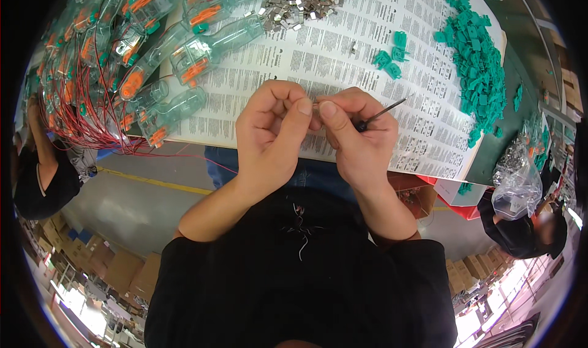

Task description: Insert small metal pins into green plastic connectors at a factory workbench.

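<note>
My left hand (272, 134) and my right hand (361, 137) meet over the near edge of the paper-covered table, thumbs and fingertips pinched close together. Whatever sits between the fingertips is too small and covered to make out. A thin dark rod-shaped tool (386, 109) with a rounded dark end is tucked in my right hand, its shaft pointing up and right. One red wire (202, 157) runs from the bundle at left to my left wrist; where it ends is hidden. Beyond my right hand lie a few green plastic pieces (391, 57).
Clear green-tinted plastic housings (199, 60) with orange parts and red wires crowd the left. Small metal pieces (300, 5) are heaped at the back. A large pile of green plastic parts (474, 66) covers the right side. Two other people (46, 189) (520, 228) are at either side.
</note>
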Demonstrator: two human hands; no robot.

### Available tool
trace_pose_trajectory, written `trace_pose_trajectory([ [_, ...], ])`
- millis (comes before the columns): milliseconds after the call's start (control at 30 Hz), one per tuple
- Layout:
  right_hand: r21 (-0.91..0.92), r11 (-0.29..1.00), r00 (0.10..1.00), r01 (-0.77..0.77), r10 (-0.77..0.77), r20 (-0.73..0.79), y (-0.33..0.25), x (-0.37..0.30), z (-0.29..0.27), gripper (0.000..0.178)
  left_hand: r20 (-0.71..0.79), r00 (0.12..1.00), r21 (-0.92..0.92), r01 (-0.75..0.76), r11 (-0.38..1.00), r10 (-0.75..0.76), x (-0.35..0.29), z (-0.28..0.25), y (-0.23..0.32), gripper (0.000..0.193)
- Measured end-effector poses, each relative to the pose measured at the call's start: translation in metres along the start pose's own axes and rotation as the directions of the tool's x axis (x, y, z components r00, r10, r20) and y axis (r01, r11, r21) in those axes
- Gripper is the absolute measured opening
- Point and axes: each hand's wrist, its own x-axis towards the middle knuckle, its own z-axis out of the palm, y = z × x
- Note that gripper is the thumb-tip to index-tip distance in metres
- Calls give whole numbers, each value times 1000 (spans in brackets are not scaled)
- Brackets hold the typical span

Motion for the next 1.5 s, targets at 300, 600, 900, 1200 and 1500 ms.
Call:
trace_pose_trajectory([
  [300,-610,760,963,226,-79,259,-30,14,-19,8,184,983,585,-89,806,-24,9,-8,24,9],
  [600,-183,983,998,14,-3,58,-9,0,-5,8,15,1000,140,25,990,-27,9,-2,13,8],
  [900,-854,324,887,406,-366,283,-45,34,-39,30,78,990,273,91,958,-116,8,-11,21,13],
  [1200,-928,30,921,372,-140,365,-68,45,-50,35,145,987,385,9,923,-71,8,-32,37,12],
  [1500,-847,179,866,500,-81,494,-63,60,-37,34,89,982,549,89,831,-164,6,-45,44,7],
])
